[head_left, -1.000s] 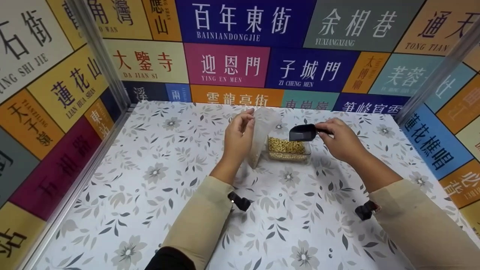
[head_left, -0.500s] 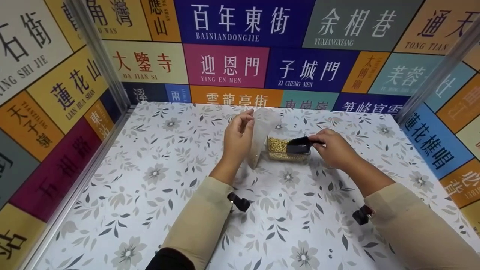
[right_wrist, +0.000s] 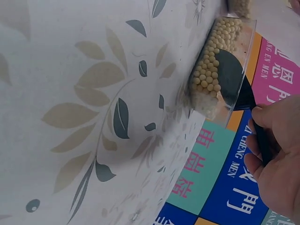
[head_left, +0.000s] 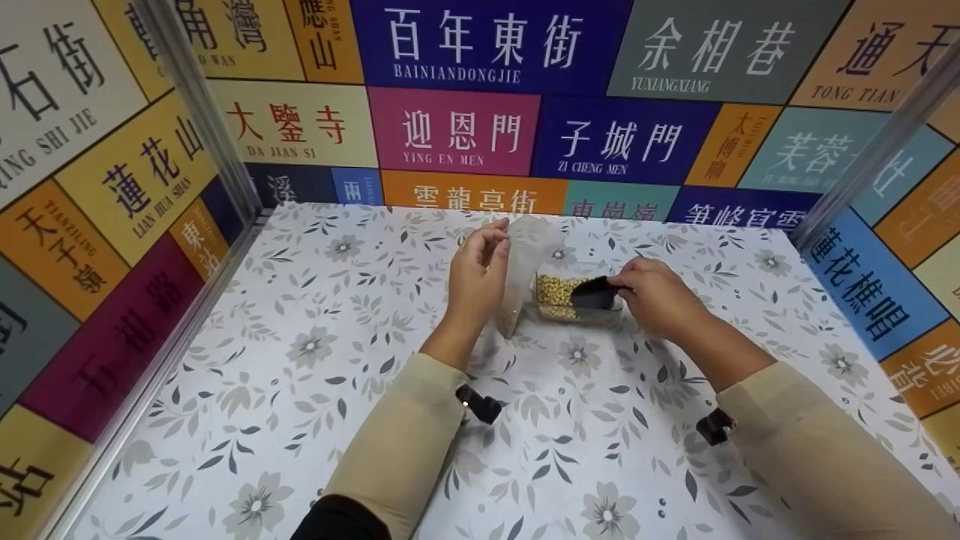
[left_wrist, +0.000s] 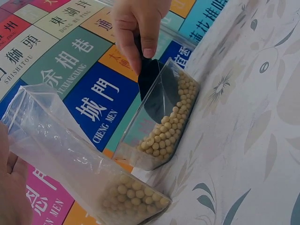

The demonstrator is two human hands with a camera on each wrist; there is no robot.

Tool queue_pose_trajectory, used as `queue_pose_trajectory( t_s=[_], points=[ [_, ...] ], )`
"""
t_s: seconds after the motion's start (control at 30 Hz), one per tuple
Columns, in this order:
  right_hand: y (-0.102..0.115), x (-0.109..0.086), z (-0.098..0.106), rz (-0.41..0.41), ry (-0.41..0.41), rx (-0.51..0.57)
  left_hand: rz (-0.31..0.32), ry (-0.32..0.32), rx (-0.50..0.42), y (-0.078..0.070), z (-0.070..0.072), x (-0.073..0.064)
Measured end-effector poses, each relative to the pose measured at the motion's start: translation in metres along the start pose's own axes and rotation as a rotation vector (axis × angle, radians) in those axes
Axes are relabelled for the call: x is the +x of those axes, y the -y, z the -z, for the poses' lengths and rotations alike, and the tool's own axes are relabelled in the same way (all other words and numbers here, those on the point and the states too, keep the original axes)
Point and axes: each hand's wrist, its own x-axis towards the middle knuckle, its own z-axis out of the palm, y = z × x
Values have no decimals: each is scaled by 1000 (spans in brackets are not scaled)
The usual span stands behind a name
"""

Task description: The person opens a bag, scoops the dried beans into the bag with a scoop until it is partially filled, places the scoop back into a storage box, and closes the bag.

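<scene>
My left hand (head_left: 478,274) holds the upper part of a clear zip bag (head_left: 523,259), which stands upright on the table. Round yellowish beans (left_wrist: 131,197), like soybeans, fill its bottom corner. Just right of the bag sits a clear rectangular container (head_left: 574,316) with more such beans (head_left: 555,289) inside. The right hand (head_left: 660,300) grips the handle of a black scoop (head_left: 595,293). In the right wrist view the scoop's blade (right_wrist: 229,75) reaches down into the container, its edge among the beans. The left wrist view shows only part of my left hand at its edge.
A table with a white floral cover (head_left: 420,457) lies under everything. Behind it and at both sides rise wall panels (head_left: 450,131) printed with coloured signs. A metal post (head_left: 217,112) marks the left back corner.
From above the container, the scoop has come down into the beans and pushed slightly leftward, with the right hand lower. My left hand and the bag have stayed in place.
</scene>
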Motion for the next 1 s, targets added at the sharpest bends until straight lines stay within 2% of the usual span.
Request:
queue_pose_trajectory(
  t_s=[0.2, 0.43, 0.63, 0.87, 1.0],
  points=[
    [1, 7, 2, 39, -3, 19, 7, 0, 10, 0, 0, 0],
    [2, 12, 1, 13, 67, 62, 19, -8, -1, 1, -1, 0],
    [0, 14, -7, 12, 75, 89, 20, -19, 0, 0, -2, 0],
    [-1, 13, -21, -109, 107, 195, 11, -4, -7, 2, -1, -1],
    [0, 14, -27, -118, 84, 220, 3, -3, -6, 2, 0, -1]
  ],
)
